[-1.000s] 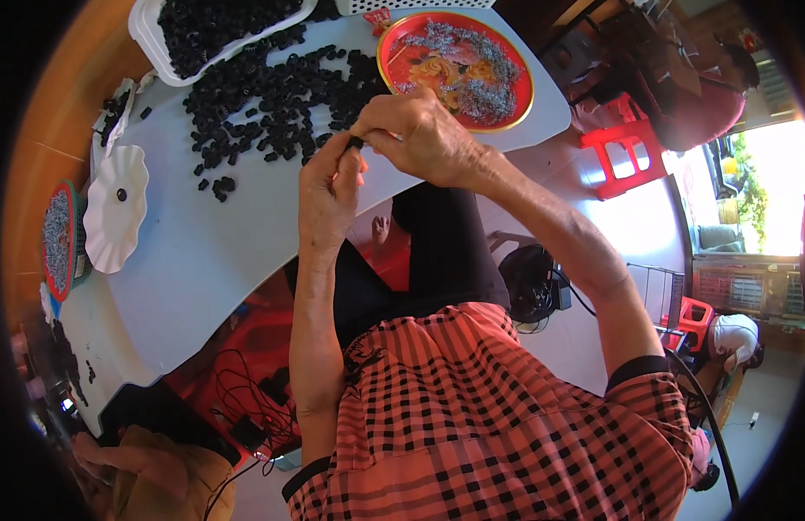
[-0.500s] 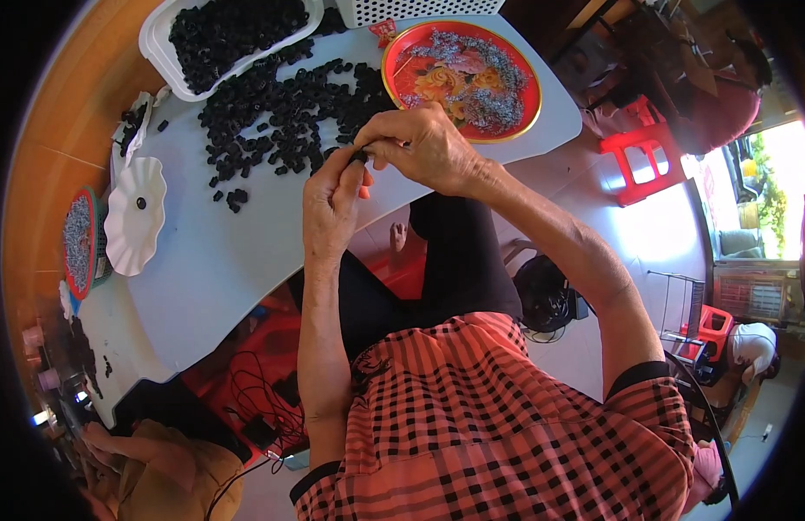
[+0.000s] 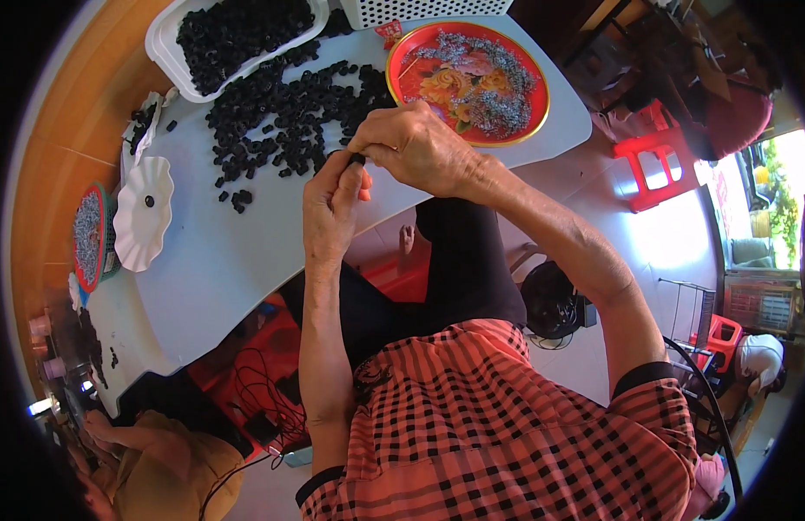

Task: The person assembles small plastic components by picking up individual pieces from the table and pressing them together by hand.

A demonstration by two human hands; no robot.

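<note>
Over the near edge of the table my left hand [image 3: 329,208] pinches a small black plastic piece [image 3: 357,160] between thumb and fingertips. My right hand [image 3: 422,149] meets it from the right, its fingers closed in a pinch right at the piece. Whatever the right fingertips hold is too small to make out. Beyond my hands spreads a loose heap of similar black pieces [image 3: 277,117]. Just past my right hand lies a round red tray [image 3: 544,87] with a gold rim and a flower print, strewn with many tiny silvery parts.
A white tub [image 3: 162,61] full of black pieces stands at the far left, near a white perforated basket [image 3: 420,9]. On the left are a scalloped white dish [image 3: 133,221] and a red-rimmed basket [image 3: 101,239]. Another person [image 3: 172,469] sits lower left. A red stool [image 3: 650,169] stands right.
The view has shifted slightly, moving the scene a little to the right. My right fingertips have shifted a little at the black piece; my left hand keeps its hold.
</note>
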